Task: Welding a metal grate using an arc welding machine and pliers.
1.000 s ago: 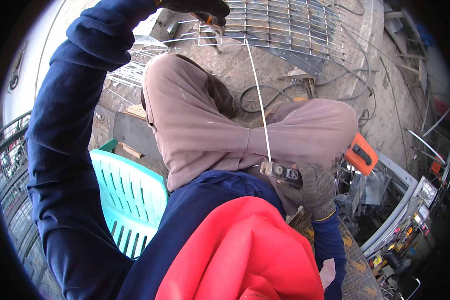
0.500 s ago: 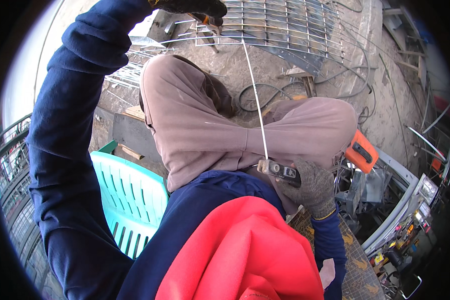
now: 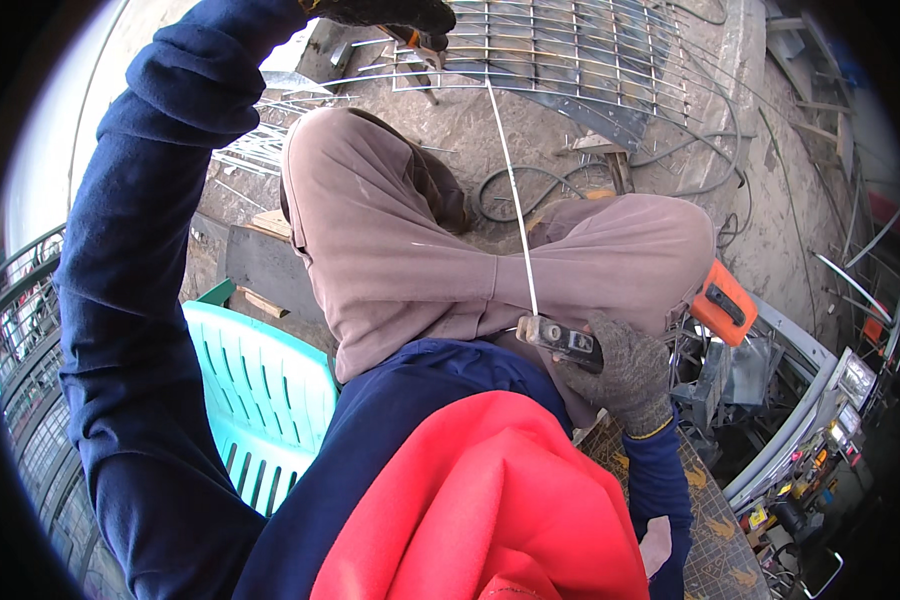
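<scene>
My right hand (image 3: pixel 625 375), in a grey knit glove, is closed round a worn dark electrode holder (image 3: pixel 567 341) in front of my lap. From its jaws a long thin white welding rod (image 3: pixel 515 200) runs up and away between my legs, its far end at the near edge of a metal bar grid (image 3: pixel 530 40). At the top edge, partly cut off, my left hand (image 3: pixel 400 14) in a dark glove is closed on an orange-handled tool (image 3: pixel 410 38). The tool's metal end sits by the grid's left corner; its exact kind is hard to make out.
A turquoise plastic chair (image 3: pixel 260 385) stands at my left. To the right are an orange-handled object (image 3: pixel 723 303), scrap metal and a patterned board (image 3: pixel 715 510). Cable (image 3: pixel 530 172) coils on the floor, a dark metal sheet (image 3: pixel 595 115) lies under the grid, and thin rods (image 3: pixel 255 150) lie left.
My left arm has shifted very slightly to the right. The electrode holder and rod are almost still.
</scene>
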`<state>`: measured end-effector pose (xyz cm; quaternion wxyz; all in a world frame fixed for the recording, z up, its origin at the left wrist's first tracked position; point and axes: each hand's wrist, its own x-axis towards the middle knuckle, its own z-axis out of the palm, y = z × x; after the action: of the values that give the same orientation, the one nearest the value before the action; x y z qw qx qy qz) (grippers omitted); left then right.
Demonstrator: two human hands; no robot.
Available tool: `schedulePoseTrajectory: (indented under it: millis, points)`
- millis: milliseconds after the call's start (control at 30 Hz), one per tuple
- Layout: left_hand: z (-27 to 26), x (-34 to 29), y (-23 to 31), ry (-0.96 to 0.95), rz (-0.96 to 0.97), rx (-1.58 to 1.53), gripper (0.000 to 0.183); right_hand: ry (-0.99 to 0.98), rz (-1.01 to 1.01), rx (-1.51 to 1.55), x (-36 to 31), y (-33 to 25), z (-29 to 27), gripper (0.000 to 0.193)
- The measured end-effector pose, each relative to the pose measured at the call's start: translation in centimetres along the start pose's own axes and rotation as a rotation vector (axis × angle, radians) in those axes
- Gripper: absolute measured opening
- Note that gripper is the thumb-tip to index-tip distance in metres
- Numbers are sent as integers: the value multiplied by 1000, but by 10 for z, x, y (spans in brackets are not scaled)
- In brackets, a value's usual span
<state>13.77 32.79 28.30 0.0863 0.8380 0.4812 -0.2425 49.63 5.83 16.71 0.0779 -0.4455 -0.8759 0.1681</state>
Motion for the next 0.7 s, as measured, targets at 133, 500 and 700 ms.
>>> schedulePoseTrajectory:
  millis: [133,500,700]
  points:
    - [4,3,-2,54,-19,-56,61,-10,10,13,0,0,-2,64]
    - [-7,-1,6,-56,-27,0,61,30,29,40,-10,3,2,63]
    - [4,7,2,-32,-34,42,63,-7,9,29,-7,4,1,65]
